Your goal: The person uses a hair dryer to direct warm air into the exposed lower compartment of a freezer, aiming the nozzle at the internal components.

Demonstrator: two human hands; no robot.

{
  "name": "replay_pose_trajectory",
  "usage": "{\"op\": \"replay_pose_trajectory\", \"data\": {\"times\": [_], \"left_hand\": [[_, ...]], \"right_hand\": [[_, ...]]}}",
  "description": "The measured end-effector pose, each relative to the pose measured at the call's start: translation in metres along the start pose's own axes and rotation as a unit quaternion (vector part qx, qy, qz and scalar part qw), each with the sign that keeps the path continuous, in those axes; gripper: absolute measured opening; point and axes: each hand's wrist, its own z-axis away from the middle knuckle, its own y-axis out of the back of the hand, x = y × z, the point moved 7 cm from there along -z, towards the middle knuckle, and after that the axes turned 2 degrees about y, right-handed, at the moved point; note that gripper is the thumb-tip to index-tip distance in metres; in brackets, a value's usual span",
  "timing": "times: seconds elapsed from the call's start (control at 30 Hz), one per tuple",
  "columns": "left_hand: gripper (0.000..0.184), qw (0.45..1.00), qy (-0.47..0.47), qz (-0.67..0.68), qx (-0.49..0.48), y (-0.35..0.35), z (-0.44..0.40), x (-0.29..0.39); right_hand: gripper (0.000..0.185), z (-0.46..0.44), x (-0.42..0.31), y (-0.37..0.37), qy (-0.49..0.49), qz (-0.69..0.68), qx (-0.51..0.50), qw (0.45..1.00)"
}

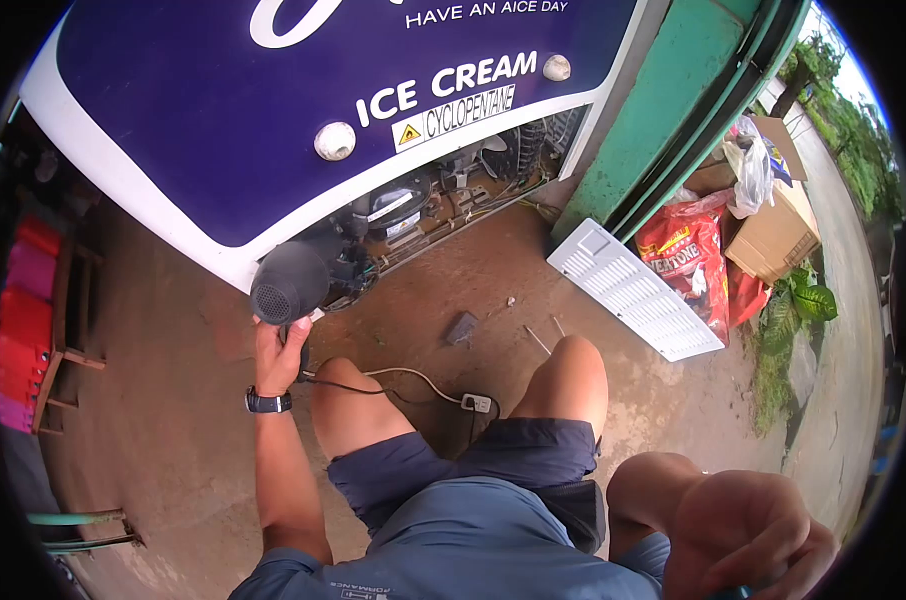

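Observation:
My left hand (pixel 279 352) is wrapped round the handle of a black blower (pixel 291 283), whose round body is beside the lower left corner of the purple and white ice cream freezer (pixel 223 120). The freezer's lower compartment is uncovered, with a black compressor (pixel 398 205), wires and tubing showing. My right hand (pixel 748 530) is raised at the lower right with its fingers curled; a small teal bit shows at its lower edge, too cut off to make out. A white vented panel (pixel 633 292) lies to the right of the freezer.
A white power outlet (pixel 476 403) with cords lies between my knees. A small dark block (pixel 461 327) and thin rods are on the floor. At the right are a red bag (pixel 688 260), a cardboard box (pixel 776 235) and plants; red crates (pixel 25 320) are at the left.

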Motion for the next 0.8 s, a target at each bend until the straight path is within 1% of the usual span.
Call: {"op": "replay_pose_trajectory", "data": {"times": [0.13, 0.17, 0.2, 0.27, 0.33, 0.37, 0.4, 0.47, 0.53, 0.63, 0.7, 0.8], "left_hand": [[0.041, 1.0, -0.003, -0.02, 0.017, 0.002, -0.001, -0.001], [0.04, 0.999, 0.004, -0.048, -0.004, 0.002, -0.002, -0.001], [0.039, 0.997, 0.009, -0.075, -0.025, 0.001, -0.003, -0.003], [0.039, 0.998, 0.006, -0.066, -0.023, 0.003, -0.004, -0.009], [0.038, 0.998, 0.001, -0.058, -0.021, 0.001, -0.005, -0.011], [0.038, 0.999, -0.003, -0.044, -0.004, 0.002, -0.005, -0.01], [0.038, 0.999, -0.008, -0.03, 0.013, 0.003, -0.005, -0.007], [0.037, 0.999, -0.018, -0.034, 0.013, 0.003, -0.006, -0.002], [0.037, 0.999, -0.027, -0.038, 0.014, 0.003, -0.006, 0.0], [0.035, 0.999, -0.03, -0.038, 0.012, 0.005, -0.007, 0.004], [0.034, 0.995, -0.057, -0.079, 0.006, 0.006, -0.007, 0.012], [0.033, 0.997, -0.05, -0.057, -0.014, 0.004, -0.008, 0.011]], "right_hand": [[0.019, 0.002, 0.002, -0.011, 0.004, 0.003, -0.001, 1.0], [0.019, 0.003, 0.006, -0.014, -0.002, 0.004, -0.002, 1.0], [0.019, 0.004, 0.006, -0.014, 0.043, -0.026, 0.014, 0.999], [0.019, 0.008, 0.005, -0.017, 0.087, -0.054, 0.027, 0.994], [0.019, 0.009, 0.002, -0.018, 0.113, -0.054, 0.049, 0.991], [0.019, 0.009, 0.001, -0.019, 0.121, -0.054, 0.055, 0.99], [0.019, 0.008, 0.002, -0.023, 0.095, -0.011, 0.025, 0.995], [0.019, 0.006, 0.007, -0.032, 0.068, 0.03, -0.009, 0.997], [0.019, 0.005, 0.013, -0.04, 0.043, 0.006, -0.013, 0.999], [0.019, 0.005, 0.02, -0.048, 0.046, -0.024, -0.027, 0.998], [0.019, 0.006, 0.021, -0.051, 0.043, -0.024, -0.029, 0.998], [0.02, 0.009, 0.02, -0.053, 0.026, -0.02, -0.032, 0.999]]}}
